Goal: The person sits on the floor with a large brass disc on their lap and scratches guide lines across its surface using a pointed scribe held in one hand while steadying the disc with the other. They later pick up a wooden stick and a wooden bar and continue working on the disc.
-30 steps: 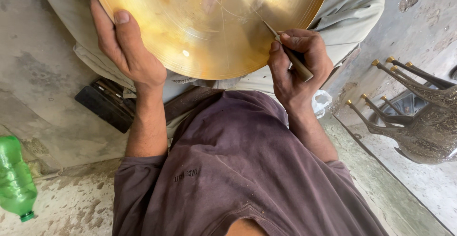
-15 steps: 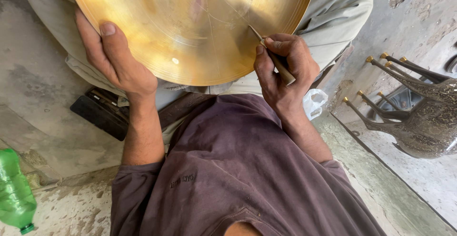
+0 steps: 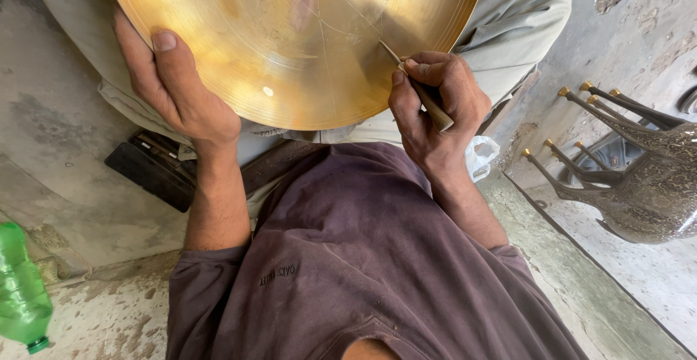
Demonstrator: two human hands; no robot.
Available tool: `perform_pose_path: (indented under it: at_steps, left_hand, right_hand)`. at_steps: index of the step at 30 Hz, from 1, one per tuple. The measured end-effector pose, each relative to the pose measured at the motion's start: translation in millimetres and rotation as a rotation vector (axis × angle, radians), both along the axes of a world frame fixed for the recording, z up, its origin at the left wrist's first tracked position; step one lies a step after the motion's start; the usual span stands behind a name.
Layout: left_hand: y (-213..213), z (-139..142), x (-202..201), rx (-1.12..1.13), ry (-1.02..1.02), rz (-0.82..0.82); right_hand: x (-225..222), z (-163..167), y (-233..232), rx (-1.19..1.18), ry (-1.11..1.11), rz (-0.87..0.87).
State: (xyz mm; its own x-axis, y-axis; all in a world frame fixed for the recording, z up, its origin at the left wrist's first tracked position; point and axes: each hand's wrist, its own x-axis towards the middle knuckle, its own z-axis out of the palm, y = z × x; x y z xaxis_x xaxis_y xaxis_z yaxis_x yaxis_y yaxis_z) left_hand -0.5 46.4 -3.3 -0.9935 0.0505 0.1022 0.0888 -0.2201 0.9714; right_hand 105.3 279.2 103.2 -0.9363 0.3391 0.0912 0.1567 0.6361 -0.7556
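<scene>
here right hand (image 3: 435,113) scribes brass plate (image 3: 290,41)

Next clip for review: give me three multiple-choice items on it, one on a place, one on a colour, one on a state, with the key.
1. Where does the bottle lie?
A. lower left, on the floor
B. on the dish
C. in the right hand

2. What colour is the dish?
A. blue
B. brass-gold
C. black

3. What does the right hand do?
A. rests open on the floor
B. grips the bottle
C. grips a tool with its tip on the dish

Key: A, the green bottle lies by the lower left edge; B, the dish gleams gold; C, fingers close round the handle, while the left hand grips the rim.
</scene>
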Motion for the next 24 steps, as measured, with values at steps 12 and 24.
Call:
perform_pose_path:
  at_steps: [12, 24]
  left_hand:
    - [2, -2, 9, -0.102, 0.004, 0.112]
    - [1, 1, 10, -0.081, 0.035, 0.101]
  right_hand:
    - [1, 1, 1, 0.019, -0.021, 0.043]
    - [1, 3, 0, 0.009, -0.038, 0.102]
